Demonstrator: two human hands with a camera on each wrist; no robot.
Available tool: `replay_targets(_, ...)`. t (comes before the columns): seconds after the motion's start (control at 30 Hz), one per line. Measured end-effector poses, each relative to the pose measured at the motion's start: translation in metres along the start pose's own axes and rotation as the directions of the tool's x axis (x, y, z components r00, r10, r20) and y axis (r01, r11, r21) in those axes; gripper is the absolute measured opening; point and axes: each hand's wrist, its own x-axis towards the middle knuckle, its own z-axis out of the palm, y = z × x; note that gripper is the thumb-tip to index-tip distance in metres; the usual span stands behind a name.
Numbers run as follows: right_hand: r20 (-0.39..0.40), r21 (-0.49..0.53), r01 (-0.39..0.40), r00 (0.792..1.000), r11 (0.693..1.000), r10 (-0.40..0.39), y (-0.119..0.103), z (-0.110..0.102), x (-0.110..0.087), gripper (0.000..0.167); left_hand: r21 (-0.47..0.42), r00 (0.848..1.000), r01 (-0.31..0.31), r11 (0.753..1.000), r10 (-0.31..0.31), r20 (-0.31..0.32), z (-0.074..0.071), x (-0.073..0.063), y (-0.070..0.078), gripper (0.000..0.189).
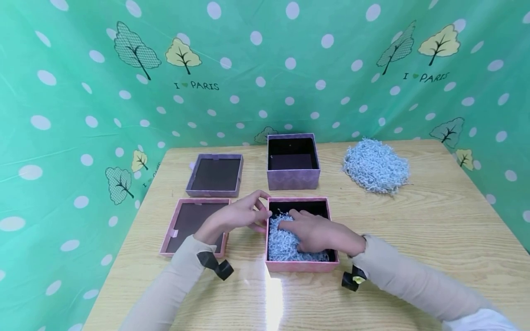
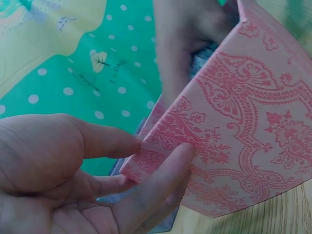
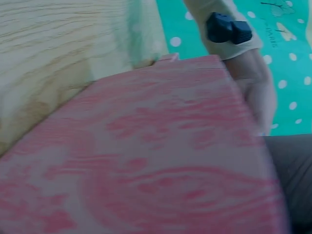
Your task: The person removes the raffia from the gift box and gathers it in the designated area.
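In the head view a pink patterned box [image 1: 302, 266] stands open-topped, partly filled with light blue shredded paper [image 1: 281, 243]. My left hand [image 1: 244, 212] grips its far left corner. In the left wrist view the thumb lies at the rim and other fingers touch the pink box's patterned outer wall [image 2: 263, 112]. My right hand [image 1: 316, 232] is inside the box, its spread fingers pressing on the paper; some fingertips are hidden. The right wrist view has the box's outer wall [image 3: 146, 156] blurred and close, without that hand's fingers.
Behind stands an open purple box [image 1: 293, 179]. A purple lid [image 1: 215, 172] and a pink lid [image 1: 190, 225] lie to the left, dark insides up. A heap of blue shredded paper [image 1: 376, 165] sits back right on the wooden table [image 1: 414, 220]. A green curtain [image 1: 265, 59] hangs behind.
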Motion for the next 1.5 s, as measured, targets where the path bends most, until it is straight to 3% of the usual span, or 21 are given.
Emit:
replay_targets(0.43, -0.056, 0.14, 0.036, 0.998, 0.989, -0.029, -0.001, -0.04, -0.029, 0.058, 0.014, 1.0, -0.007, 1.0, 0.007, -0.007, 0.001, 0.0, -0.001, 0.041)
replay_targets(0.73, -0.235, 0.081, 0.093, 0.969, 0.992, -0.072, 0.007, -0.067, -0.054, 0.061, -0.043, 1.0, -0.018, 0.999, 0.018, -0.003, 0.001, 0.0, -0.002, 0.041)
replay_targets(1.13, -0.359, 0.125, -0.022, 0.931, 0.992, 0.066, 0.041, -0.087, -0.094, 0.062, -0.022, 1.0, -0.012, 1.0, 0.013, 0.009, 0.001, -0.001, 0.001, 0.043)
replay_targets(1.5, -0.389, 0.2, -0.143, 0.896, 0.969, 0.212, 0.089, -0.063, -0.125, 0.066, -0.014, 1.0, -0.014, 1.0, 0.014, 0.011, 0.0, 0.0, 0.0, 0.043)
